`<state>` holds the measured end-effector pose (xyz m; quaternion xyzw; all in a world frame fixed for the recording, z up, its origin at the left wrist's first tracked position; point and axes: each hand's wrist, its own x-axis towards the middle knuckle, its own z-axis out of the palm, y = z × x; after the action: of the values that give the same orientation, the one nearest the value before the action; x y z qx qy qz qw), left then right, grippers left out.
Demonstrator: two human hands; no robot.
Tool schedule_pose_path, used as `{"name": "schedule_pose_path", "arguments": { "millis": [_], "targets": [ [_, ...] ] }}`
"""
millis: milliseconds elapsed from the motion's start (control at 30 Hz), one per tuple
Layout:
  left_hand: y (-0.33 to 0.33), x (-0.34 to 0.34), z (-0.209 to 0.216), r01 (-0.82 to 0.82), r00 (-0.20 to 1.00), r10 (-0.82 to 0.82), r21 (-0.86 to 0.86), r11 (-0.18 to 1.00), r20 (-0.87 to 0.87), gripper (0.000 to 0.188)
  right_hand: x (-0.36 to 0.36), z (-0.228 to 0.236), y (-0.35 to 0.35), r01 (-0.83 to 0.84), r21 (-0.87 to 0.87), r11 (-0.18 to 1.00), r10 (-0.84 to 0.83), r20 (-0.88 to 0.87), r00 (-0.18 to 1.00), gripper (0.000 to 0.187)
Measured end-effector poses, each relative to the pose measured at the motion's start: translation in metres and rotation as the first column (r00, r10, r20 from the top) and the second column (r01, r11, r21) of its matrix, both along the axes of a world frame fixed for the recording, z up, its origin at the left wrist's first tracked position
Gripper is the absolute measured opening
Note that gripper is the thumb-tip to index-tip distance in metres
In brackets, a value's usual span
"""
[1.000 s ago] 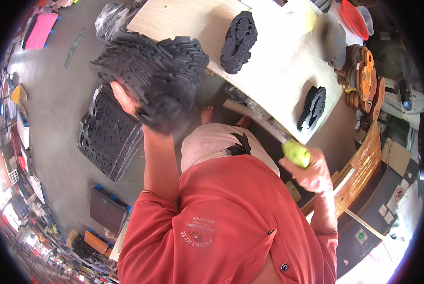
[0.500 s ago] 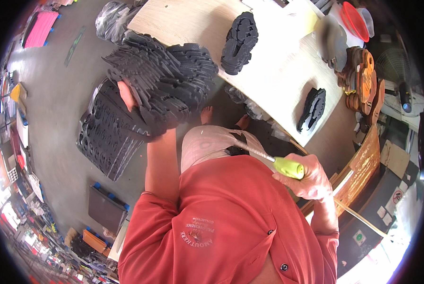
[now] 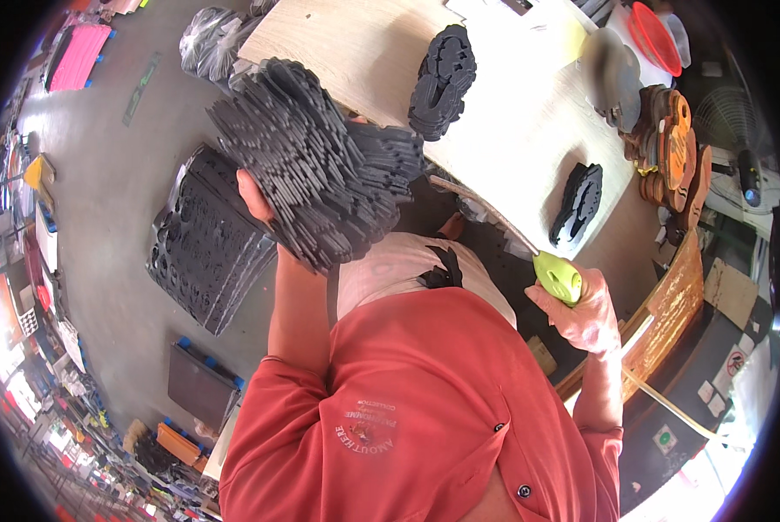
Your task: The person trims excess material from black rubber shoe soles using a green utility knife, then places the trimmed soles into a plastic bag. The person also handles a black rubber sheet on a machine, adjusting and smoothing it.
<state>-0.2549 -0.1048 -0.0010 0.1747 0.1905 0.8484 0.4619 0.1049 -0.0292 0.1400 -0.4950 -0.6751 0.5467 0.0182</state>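
My left hand (image 3: pixel 255 197) is closed round a thick, fanned stack of thin black sole-shaped pieces (image 3: pixel 307 165), lifted beside the table's near left corner. The stack hides most of its fingers. In my right hand (image 3: pixel 585 313) is a green-handled tool (image 3: pixel 558 277) with a long thin shaft pointing up and left, its far end close to the table edge and apart from the stack. On the pale wooden table (image 3: pixel 512 113) lie a black shoe sole (image 3: pixel 443 83) and a second black sole (image 3: pixel 576 203) nearer its right side.
A pile of black moulded sheets (image 3: pixel 203 244) stands at the left, beyond my forearm. Plastic-wrapped bundles (image 3: pixel 211 42) sit by the table's left end. At the right are stacked orange and brown sole-shaped pieces (image 3: pixel 672 139), a fan (image 3: pixel 729 122) and a red basin (image 3: pixel 653 39).
My left hand has turned the stack, so more layered edges show, and moved it slightly right. My right hand has shifted a little right and down; the tool's shaft now points higher toward the table.
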Motion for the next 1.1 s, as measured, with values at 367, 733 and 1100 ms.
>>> {"name": "schedule_pose_path", "arguments": {
  "millis": [367,733,1100],
  "targets": [
    [-0.005,0.029,0.011,0.194,0.961,-0.19,0.001,0.981,0.201,0.105,0.003,0.004,-0.003,-0.114,-0.14,0.984,0.118,0.024,0.993,0.017],
    [-0.015,0.022,-0.01,0.307,0.934,-0.295,-0.031,0.951,0.201,0.107,0.006,-0.002,-0.009,-0.099,-0.167,0.981,0.111,0.061,0.992,0.025],
    [-0.023,0.024,-0.053,0.736,0.63,-0.671,-0.024,0.677,0.391,0.109,-0.005,-0.052,-0.033,-0.183,0.351,0.918,0.14,0.146,0.979,0.081]
  ]
}}
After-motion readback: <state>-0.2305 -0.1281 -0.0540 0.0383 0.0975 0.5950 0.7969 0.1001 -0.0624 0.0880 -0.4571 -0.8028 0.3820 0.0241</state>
